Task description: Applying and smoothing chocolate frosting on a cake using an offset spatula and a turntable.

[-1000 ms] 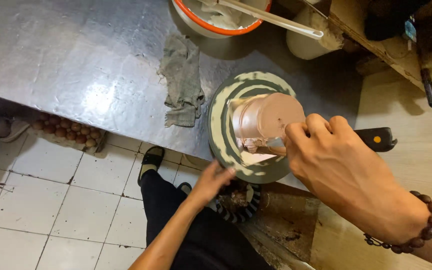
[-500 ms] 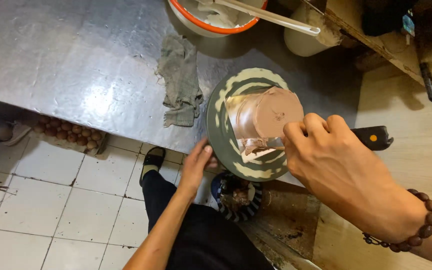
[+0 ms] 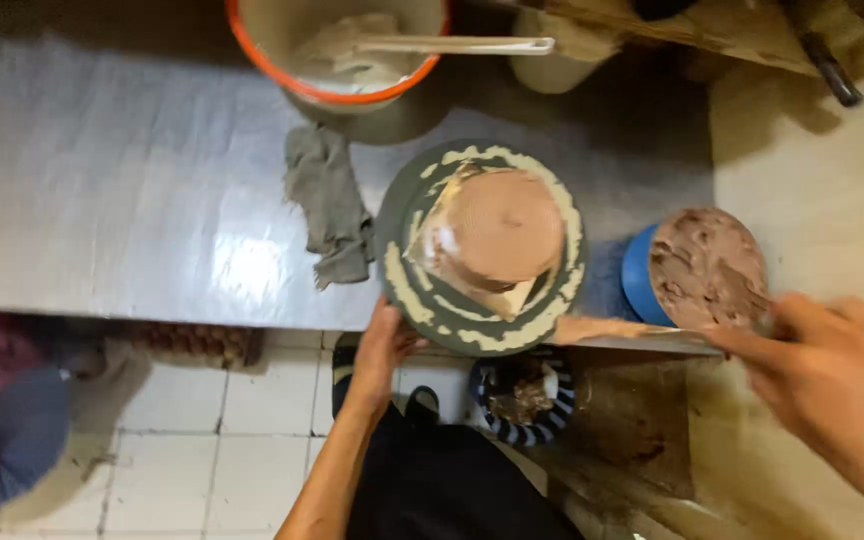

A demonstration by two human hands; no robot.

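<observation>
Fingers (image 3: 384, 322) touching turntable (image 3: 402, 290) rim, cake (image 3: 497, 228) above.

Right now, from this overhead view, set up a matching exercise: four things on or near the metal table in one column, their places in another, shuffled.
Things:
1. grey rag
2. orange-rimmed bucket
3. blue tub
4. left hand

Places:
A. at the near edge of the turntable
B. at the top, holding a pale stick
C. flat on the table, left of the turntable
D. right of the turntable, full of brown paste

Pairs: 1-C, 2-B, 3-D, 4-A
</observation>
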